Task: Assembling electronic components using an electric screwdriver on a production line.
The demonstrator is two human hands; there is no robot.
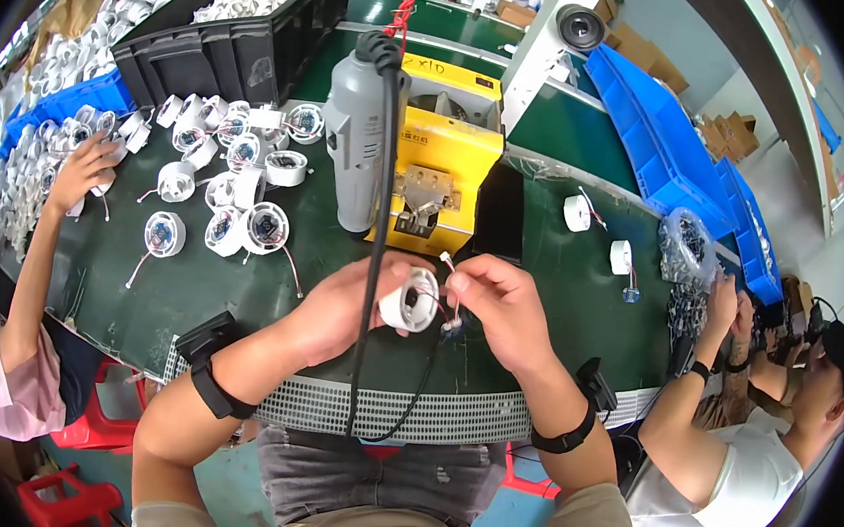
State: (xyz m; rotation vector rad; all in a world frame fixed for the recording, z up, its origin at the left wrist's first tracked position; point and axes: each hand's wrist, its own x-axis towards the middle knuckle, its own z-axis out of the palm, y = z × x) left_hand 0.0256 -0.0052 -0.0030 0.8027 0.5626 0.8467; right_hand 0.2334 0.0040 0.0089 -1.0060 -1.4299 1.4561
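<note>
My left hand (347,305) is closed around a white round plastic housing (397,311), its open side turned to the right. Close beside it, my right hand (505,315) pinches a thin wire with a small white plug (446,258) standing above the fingertips. A small circuit board (452,326) hangs just under the right fingers, and thin wires run between it and the housing. Just beyond my hands stands a yellow bench machine (449,132) with a metal fixture on its front. A grey cylindrical power tool (354,149) hangs at its left, its black cord (379,230) passing down in front of my left hand.
Several white housings with wires (243,150) lie on the green table at left, before a black bin (251,37). Two white parts (577,212) lie at right near blue trays (665,134). Co-workers sit on both sides; one's hand (85,173) reaches into the left pile.
</note>
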